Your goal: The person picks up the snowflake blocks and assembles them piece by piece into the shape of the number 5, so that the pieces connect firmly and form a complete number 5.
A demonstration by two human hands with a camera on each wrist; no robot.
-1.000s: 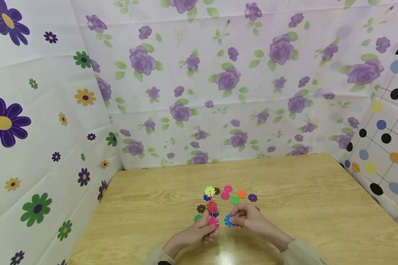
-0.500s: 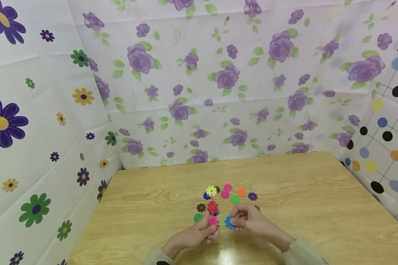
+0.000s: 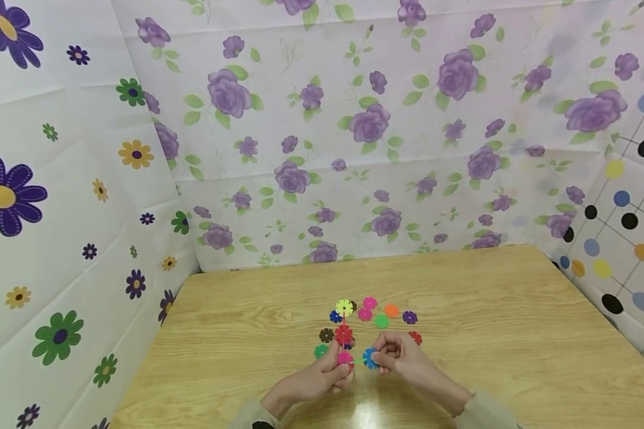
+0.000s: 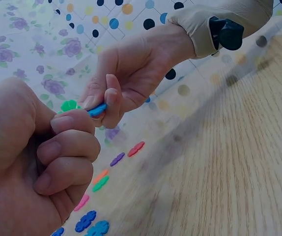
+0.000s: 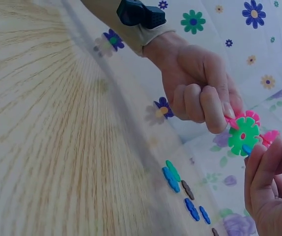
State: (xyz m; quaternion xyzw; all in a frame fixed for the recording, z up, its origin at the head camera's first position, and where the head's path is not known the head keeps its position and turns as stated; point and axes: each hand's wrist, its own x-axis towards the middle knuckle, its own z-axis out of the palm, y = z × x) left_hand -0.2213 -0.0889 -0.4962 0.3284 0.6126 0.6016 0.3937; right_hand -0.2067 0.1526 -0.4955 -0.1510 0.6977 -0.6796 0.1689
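Note:
My left hand (image 3: 322, 376) pinches a pink notched snowflake disc (image 3: 346, 359) between thumb and fingers, above the table. From it a linked chain rises away from me: a red disc (image 3: 343, 333), then a yellow disc (image 3: 344, 308) at the far end, with thin edge-on discs between. My right hand (image 3: 410, 364) pinches a blue disc (image 3: 368, 357) by its edge. A green disc (image 5: 244, 136) sits between the pink and blue ones; in the head view it shows only as a thin line. Fingertips partly cover the pink and blue discs, so I cannot tell how deeply the slots fit.
Loose discs lie behind the hands on the wooden table (image 3: 236, 333): purple (image 3: 409, 317), orange (image 3: 391, 310), light green (image 3: 381, 322), brown (image 3: 326, 335), red (image 3: 415, 338) and several others. Patterned cloth (image 3: 322, 149) hangs around the table's back and sides.
The yellow end of the chain has shifted slightly right and covers more of the brown disc behind it. Both hands keep their pinches and have barely moved.

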